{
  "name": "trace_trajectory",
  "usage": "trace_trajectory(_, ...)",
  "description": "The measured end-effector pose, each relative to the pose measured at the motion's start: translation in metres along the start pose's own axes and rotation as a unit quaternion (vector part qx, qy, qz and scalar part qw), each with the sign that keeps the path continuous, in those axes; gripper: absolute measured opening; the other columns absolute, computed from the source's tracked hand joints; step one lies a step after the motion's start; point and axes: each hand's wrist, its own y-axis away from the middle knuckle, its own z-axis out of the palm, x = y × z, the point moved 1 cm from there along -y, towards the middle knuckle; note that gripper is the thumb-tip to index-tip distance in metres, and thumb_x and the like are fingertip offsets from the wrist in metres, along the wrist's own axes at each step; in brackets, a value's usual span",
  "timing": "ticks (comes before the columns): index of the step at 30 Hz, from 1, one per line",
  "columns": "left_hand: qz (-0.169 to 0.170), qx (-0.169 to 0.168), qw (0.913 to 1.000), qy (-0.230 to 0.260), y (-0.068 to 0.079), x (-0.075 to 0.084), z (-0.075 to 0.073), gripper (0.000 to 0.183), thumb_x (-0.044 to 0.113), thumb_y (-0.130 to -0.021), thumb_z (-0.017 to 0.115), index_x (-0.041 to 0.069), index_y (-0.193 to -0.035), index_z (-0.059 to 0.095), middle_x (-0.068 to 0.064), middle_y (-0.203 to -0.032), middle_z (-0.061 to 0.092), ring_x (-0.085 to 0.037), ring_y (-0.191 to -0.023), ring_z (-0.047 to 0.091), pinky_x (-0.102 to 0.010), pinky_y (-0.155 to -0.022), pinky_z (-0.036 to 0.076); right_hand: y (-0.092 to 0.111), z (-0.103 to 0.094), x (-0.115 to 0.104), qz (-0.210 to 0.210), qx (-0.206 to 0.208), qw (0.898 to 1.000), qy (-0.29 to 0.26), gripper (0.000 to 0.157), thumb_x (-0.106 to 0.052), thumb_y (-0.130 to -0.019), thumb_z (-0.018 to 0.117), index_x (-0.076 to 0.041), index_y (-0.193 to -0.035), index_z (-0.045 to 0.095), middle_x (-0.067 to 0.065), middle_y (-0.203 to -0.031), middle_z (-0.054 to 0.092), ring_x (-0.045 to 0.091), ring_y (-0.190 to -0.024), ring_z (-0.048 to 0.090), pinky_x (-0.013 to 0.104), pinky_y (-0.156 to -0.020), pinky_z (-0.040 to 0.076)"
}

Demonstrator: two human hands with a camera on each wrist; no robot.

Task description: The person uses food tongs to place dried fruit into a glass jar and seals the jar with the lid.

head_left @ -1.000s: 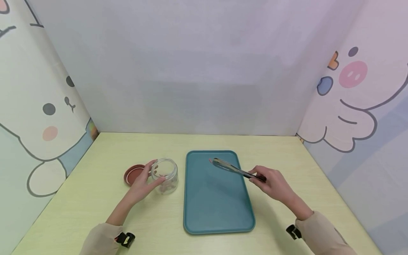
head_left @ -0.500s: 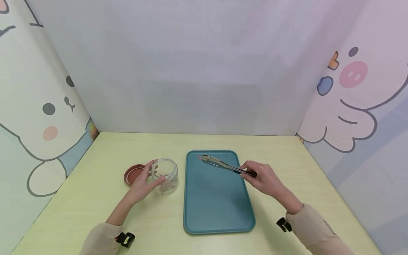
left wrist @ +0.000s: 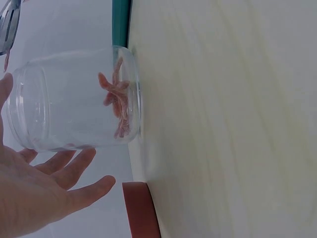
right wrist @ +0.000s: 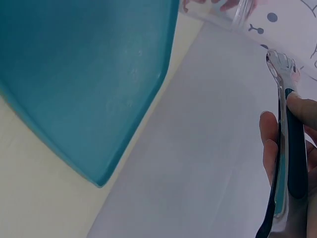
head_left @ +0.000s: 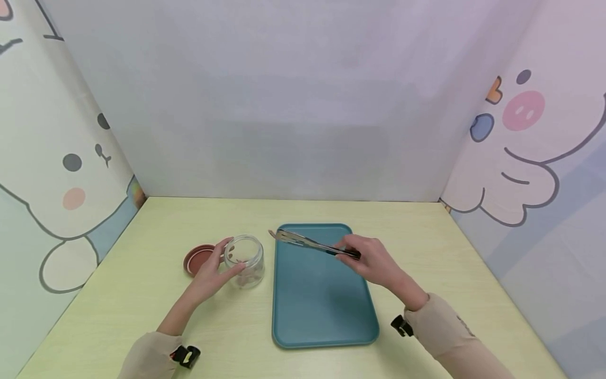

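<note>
My left hand holds a clear glass jar near its open mouth, thumb on one side and fingers on the other. The jar stands upright on the table. Several small reddish-brown strips lie at its bottom in the left wrist view. In my right hand are metal tongs with black grips, pinched between thumb and fingers. Their tips grip one thin reddish-brown strip, raised between the tray and the jar. What kind of food the strips are, I cannot tell.
A blue-green tray lies to the right of the jar, under the tongs. The round reddish-brown lid rests on the table just left of the jar, partly behind my left hand. Cartoon-printed cloth and a pale backdrop surround the table.
My right hand has moved left across the tray, carrying the tongs and strip from above the tray to beyond its left edge near the jar. My left hand and the jar stay put.
</note>
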Motion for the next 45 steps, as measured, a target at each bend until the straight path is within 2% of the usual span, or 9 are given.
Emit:
trace_trajectory(6,0.0,0.0,1.0,0.005,0.002,0.003,0.0,0.073,0.037,-0.082,0.061,0.016,-0.138,0.02,-0.02,-0.134,0.031,-0.043,-0.117,0.033,-0.058,-0.084,0.034,-0.009,0.011,-0.005,-0.011,-0.005,1.0,-0.01,0.017,-0.007,-0.076,0.068,-0.012,-0.09,0.06,-0.008,-0.072,0.054,0.001,-0.049,0.037,0.018,-0.044,0.033)
trace_trajectory(17,0.009,-0.001,0.9999,0.013,0.001,0.002,-0.001,0.074,0.03,-0.082,0.063,0.012,-0.138,0.019,-0.02,-0.133,0.032,-0.044,-0.117,0.033,-0.058,-0.084,0.034,-0.019,0.03,-0.01,0.003,-0.022,0.999,-0.028,0.013,-0.013,-0.079,0.067,-0.012,-0.091,0.061,-0.008,-0.073,0.054,0.001,-0.053,0.04,0.017,-0.047,0.036)
trace_trajectory(26,0.007,-0.002,0.9999,0.011,0.001,0.001,-0.001,0.074,0.037,-0.081,0.062,0.015,-0.138,0.02,-0.018,-0.134,0.032,-0.042,-0.117,0.034,-0.057,-0.085,0.034,-0.025,0.044,-0.014,0.011,-0.033,0.999,-0.031,0.012,-0.015,-0.081,0.065,-0.012,-0.092,0.061,-0.009,-0.07,0.052,0.0,-0.05,0.038,0.017,-0.044,0.033)
trace_trajectory(40,0.014,0.001,0.9998,0.014,0.0,0.0,0.0,0.073,0.035,-0.081,0.062,0.015,-0.137,0.021,-0.018,-0.132,0.035,-0.041,-0.116,0.036,-0.057,-0.084,0.034,-0.033,0.057,-0.02,0.02,-0.053,0.998,-0.031,0.014,-0.015,-0.08,0.065,-0.011,-0.094,0.061,-0.007,-0.071,0.056,-0.003,-0.05,0.041,0.015,-0.043,0.033)
trace_trajectory(45,0.017,0.001,0.9998,0.012,0.003,0.01,-0.001,0.071,0.029,-0.083,0.062,0.01,-0.137,0.02,-0.021,-0.132,0.034,-0.043,-0.115,0.036,-0.057,-0.084,0.034,-0.03,0.057,-0.019,0.029,-0.049,0.998,-0.035,0.014,-0.014,-0.08,0.066,-0.012,-0.093,0.061,-0.008,-0.067,0.052,-0.001,-0.046,0.036,0.017,-0.041,0.03)
